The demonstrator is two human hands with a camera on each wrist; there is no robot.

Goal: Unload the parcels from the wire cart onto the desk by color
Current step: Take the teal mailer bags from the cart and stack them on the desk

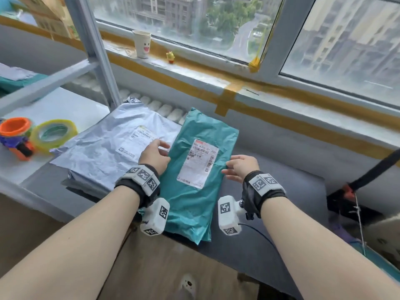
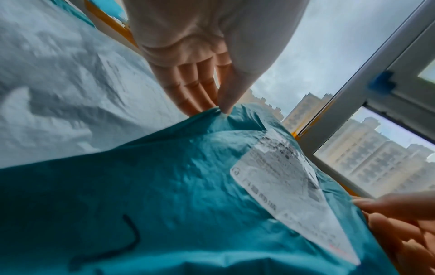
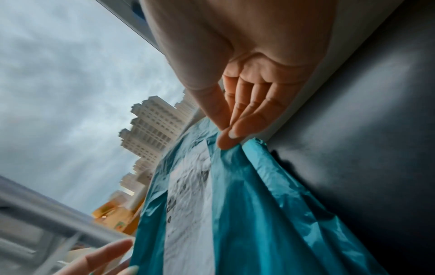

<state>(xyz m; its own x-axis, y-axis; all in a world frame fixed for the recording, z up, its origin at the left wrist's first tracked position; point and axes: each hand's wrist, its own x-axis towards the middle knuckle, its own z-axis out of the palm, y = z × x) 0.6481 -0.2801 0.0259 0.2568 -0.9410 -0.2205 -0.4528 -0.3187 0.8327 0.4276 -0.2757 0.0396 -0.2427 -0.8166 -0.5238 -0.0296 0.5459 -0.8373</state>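
We see a wide window point(image 1: 216, 24) with grey daylight and tall buildings point(image 1: 164, 7) outside. Below the window runs a sill point(image 1: 194, 68) edged with yellow tape point(image 1: 225, 100). Left of the window stands a grey metal post point(image 1: 93, 48). Beneath the sill, a brown floor point(image 1: 164, 267).

High-rise mailroom, desk point(image 1: 281, 191), metal shelving point(image 1: 95, 50), tape rolls point(image 1: 54, 133)

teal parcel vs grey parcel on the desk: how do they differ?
Colour: the teal parcel is blue-green, the grey parcel pale grey.
Handling: the left hand and right hand pinch the teal parcel's side edges; the grey parcel lies untouched.
Position: the teal parcel lies to the right, its near end past the desk edge; the grey parcel lies to the left, near the tape roll.
Shared: both crinkled plastic mailers, white label facing up.
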